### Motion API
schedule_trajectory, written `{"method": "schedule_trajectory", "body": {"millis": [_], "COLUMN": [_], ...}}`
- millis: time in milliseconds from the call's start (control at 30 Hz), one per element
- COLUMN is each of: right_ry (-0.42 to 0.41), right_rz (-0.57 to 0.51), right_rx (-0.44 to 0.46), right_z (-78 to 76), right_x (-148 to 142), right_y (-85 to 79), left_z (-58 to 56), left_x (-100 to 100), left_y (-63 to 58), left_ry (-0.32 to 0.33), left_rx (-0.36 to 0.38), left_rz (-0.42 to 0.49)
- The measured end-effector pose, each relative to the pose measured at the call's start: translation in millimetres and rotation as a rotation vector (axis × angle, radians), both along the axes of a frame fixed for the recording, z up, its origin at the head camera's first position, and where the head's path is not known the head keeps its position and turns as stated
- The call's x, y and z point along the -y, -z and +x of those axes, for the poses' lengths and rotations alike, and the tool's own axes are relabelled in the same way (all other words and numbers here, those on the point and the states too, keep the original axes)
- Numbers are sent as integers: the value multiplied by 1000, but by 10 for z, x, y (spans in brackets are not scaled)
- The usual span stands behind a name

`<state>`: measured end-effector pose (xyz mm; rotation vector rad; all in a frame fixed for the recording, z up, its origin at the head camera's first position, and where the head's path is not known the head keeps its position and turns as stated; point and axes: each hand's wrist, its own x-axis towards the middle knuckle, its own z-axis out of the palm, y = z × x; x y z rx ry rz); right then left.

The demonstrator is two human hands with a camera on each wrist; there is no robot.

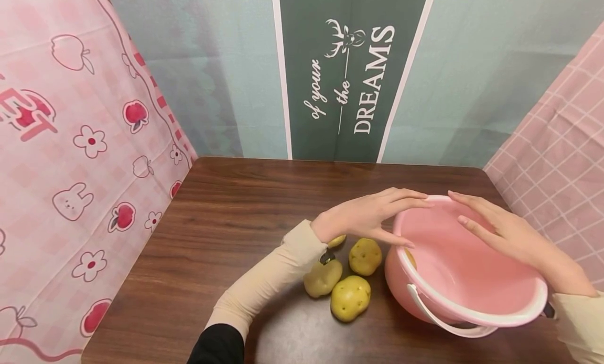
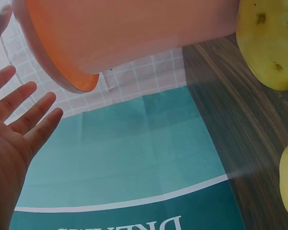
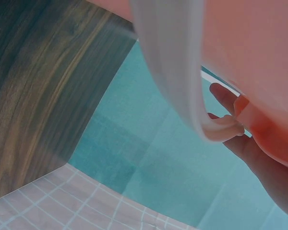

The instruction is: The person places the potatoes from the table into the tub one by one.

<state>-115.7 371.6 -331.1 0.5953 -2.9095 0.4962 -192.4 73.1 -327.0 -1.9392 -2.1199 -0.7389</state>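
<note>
A pink bucket with a white rim and a white handle stands on the right of the table, its mouth facing up and toward me. My left hand reaches to the bucket's left rim with fingers extended; the left wrist view shows those fingers spread. On the far side, my right hand lies over the right rim, fingers fairly straight and pointing across the mouth. In the right wrist view, part of it is hidden behind the bucket and handle. Potatoes lie below my left wrist, several in all, one partly covered by the sleeve.
The brown wooden table extends to the left of the potatoes. A small yellow patch shows just inside the bucket's left rim; cannot tell what it is. Patterned cloths hang behind the table and at both sides.
</note>
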Motion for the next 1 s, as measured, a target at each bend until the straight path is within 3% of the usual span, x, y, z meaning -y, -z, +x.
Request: {"method": "schedule_trajectory", "body": {"millis": [167, 467, 1000], "right_ry": [2, 32, 9], "right_rz": [1, -2, 1], "right_rx": [2, 19, -1], "right_z": [4, 24, 7], "right_x": [-1, -14, -9], "right_y": [2, -7, -11], "left_z": [-13, -23, -34], "left_x": [20, 56, 93], "left_y": [22, 57, 103], "left_ry": [-3, -20, -28], "left_rx": [34, 35, 35], "left_rz": [-6, -6, 3]}}
